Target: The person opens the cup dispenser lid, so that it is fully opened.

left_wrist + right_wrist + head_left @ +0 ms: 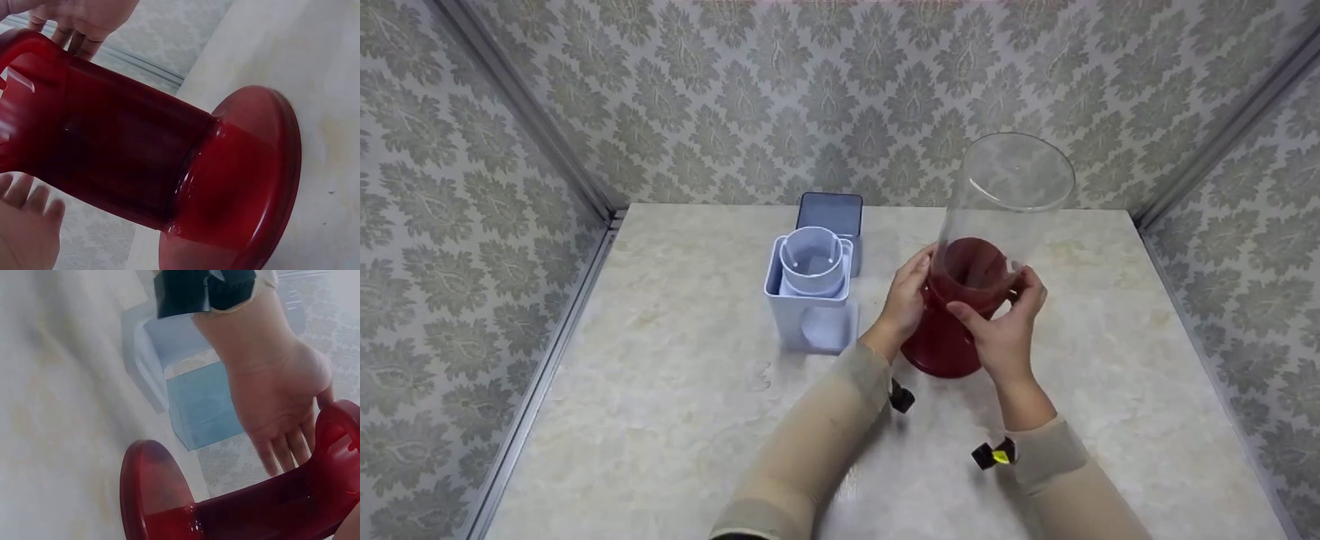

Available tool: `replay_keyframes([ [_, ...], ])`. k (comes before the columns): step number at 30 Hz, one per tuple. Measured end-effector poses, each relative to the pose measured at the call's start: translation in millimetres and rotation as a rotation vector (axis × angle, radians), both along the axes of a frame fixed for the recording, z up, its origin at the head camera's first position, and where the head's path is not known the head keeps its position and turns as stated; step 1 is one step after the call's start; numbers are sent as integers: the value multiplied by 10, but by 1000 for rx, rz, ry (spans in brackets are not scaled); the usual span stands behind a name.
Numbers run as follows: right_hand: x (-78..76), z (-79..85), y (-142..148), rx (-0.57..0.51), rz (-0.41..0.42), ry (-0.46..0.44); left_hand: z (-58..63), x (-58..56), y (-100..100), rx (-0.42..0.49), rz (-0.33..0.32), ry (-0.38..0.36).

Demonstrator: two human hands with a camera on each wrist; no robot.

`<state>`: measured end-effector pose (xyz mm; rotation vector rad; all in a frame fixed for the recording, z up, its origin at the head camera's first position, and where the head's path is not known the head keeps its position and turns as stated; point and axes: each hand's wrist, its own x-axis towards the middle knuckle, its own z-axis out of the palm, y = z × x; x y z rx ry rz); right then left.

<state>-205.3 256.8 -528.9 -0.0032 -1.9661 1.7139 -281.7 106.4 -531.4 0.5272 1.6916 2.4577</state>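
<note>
A tall clear cylinder (1020, 208) with an open top rises from a glossy red stand (941, 349), which has a wide round foot on the table. My left hand (905, 300) holds the left side where the cylinder meets the stand. In the right wrist view its palm faces the red stand (264, 509), fingers reaching along the far side. Around the right side, my right hand (1006, 330) grips the stand's upper part, thumb in front and fingers behind. The left wrist view shows the red stand (129, 135) close up, with fingers on both sides.
To the left stands a pale blue rectangular holder (789, 322) with a round cup-like part (812, 281) at its top and an opening below. Just behind it is a box with a dark square top (830, 214). Patterned walls (840, 97) border the table (660, 420).
</note>
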Motion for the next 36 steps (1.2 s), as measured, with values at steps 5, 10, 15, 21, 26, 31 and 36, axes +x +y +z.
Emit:
replay_keyframes([
  [5,15,14,15,51,-2,-8,-40,17,-8,28,-39,25],
  [10,31,12,110,60,48,-12,-74,67,-35,-28,-20,55],
  [15,11,-25,290,28,141,23,-86,146,-80,-184,46,86],
  [21,-17,-52,450,-7,276,42,-129,243,-132,-157,17,75],
  [26,-61,-69,552,-49,397,25,-173,322,-185,-35,-44,31],
  [31,-117,-90,727,-97,457,-2,-209,388,-176,-27,-67,68],
  [36,-215,-114,885,-147,544,-12,-222,447,-123,-35,-45,108],
])
